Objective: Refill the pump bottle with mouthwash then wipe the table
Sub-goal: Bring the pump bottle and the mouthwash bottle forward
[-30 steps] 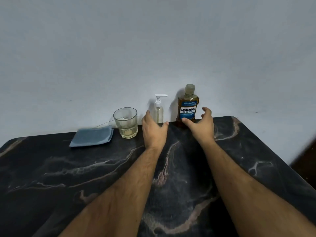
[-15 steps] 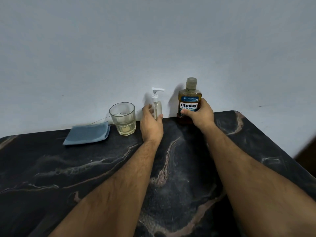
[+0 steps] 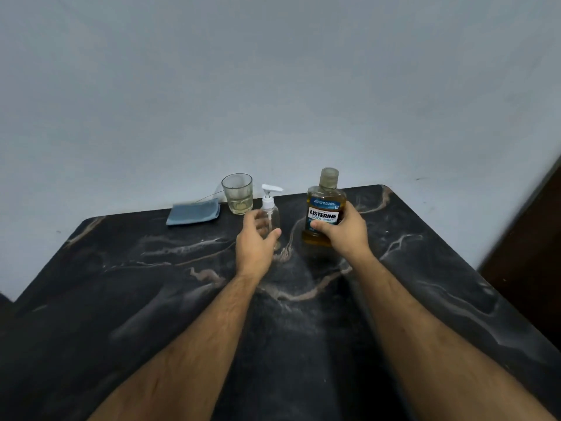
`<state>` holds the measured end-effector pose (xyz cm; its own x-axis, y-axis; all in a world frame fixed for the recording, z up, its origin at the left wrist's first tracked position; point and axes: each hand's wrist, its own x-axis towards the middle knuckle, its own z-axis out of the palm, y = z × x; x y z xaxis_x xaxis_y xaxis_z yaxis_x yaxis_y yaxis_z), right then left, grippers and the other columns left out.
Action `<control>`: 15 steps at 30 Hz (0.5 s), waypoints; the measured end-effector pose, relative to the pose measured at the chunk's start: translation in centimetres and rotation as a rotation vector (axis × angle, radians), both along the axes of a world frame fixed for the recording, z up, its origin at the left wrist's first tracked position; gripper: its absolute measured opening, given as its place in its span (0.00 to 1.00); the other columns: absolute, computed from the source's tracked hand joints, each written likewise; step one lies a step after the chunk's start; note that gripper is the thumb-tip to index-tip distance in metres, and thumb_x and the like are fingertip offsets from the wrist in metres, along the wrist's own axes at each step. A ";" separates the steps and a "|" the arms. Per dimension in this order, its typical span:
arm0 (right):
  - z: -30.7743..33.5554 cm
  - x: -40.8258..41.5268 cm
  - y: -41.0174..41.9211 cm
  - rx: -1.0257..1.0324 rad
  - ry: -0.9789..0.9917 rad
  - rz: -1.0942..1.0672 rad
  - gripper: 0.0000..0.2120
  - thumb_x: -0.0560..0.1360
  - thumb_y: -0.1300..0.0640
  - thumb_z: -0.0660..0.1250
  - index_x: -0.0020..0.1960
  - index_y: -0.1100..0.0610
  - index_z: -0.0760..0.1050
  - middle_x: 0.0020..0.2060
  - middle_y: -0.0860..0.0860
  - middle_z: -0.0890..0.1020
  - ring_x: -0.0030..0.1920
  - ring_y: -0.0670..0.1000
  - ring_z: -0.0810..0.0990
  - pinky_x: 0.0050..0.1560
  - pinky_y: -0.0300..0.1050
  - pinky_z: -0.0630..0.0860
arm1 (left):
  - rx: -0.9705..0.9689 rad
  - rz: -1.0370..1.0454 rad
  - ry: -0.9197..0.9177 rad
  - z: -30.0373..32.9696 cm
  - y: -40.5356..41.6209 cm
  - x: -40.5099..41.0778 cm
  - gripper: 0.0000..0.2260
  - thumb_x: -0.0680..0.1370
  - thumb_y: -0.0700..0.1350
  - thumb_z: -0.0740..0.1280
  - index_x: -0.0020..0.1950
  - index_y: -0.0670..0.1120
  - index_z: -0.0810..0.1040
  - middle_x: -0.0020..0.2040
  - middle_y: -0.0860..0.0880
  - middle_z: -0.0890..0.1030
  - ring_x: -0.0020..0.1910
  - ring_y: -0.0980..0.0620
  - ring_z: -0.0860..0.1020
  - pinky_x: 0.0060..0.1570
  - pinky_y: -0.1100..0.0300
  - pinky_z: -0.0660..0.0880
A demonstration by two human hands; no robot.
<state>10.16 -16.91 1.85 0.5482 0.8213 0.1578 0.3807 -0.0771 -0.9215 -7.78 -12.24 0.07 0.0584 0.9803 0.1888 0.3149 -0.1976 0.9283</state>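
Note:
A small clear pump bottle (image 3: 271, 212) with a white pump head stands upright on the dark marble table (image 3: 151, 268); my left hand (image 3: 254, 244) grips its body. To its right, my right hand (image 3: 346, 232) holds the amber Listerine mouthwash bottle (image 3: 324, 205), upright, its cap on, the base at or just above the tabletop. Both bottles are away from the back wall, toward the table's middle.
A glass (image 3: 237, 193) with a little pale liquid stands near the back edge, left of the pump bottle. A folded blue cloth (image 3: 193, 215) lies left of the glass. A dark door or cabinet (image 3: 531, 253) is at the right, past the table edge.
Both hands closed on their bottles at the wall and have drawn them toward me, away from the back edge. The glass and cloth stayed put.

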 end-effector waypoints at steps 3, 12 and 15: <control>-0.4 -1.6 -4.0 0.009 0.000 0.008 0.22 0.65 0.56 0.81 0.54 0.49 0.74 0.51 0.48 0.83 0.53 0.49 0.82 0.59 0.54 0.79 | 0.005 -0.005 0.047 -0.3 -3.4 -2.6 0.25 0.74 0.42 0.75 0.68 0.50 0.70 0.59 0.53 0.81 0.56 0.54 0.81 0.61 0.51 0.78; -1.4 -4.8 -12.2 -0.004 -0.010 -0.006 0.25 0.66 0.55 0.81 0.58 0.50 0.74 0.52 0.47 0.83 0.54 0.49 0.82 0.60 0.52 0.79 | -0.003 -0.033 0.043 -0.4 -10.6 -7.8 0.23 0.73 0.44 0.76 0.64 0.52 0.71 0.54 0.56 0.80 0.53 0.55 0.82 0.56 0.49 0.80; -1.8 -5.4 -13.0 -0.021 -0.021 -0.021 0.25 0.66 0.55 0.81 0.59 0.51 0.74 0.53 0.48 0.83 0.54 0.50 0.82 0.60 0.50 0.78 | -0.012 -0.036 0.043 -0.8 -11.5 -8.4 0.24 0.73 0.43 0.76 0.65 0.51 0.71 0.52 0.59 0.79 0.53 0.56 0.81 0.55 0.50 0.81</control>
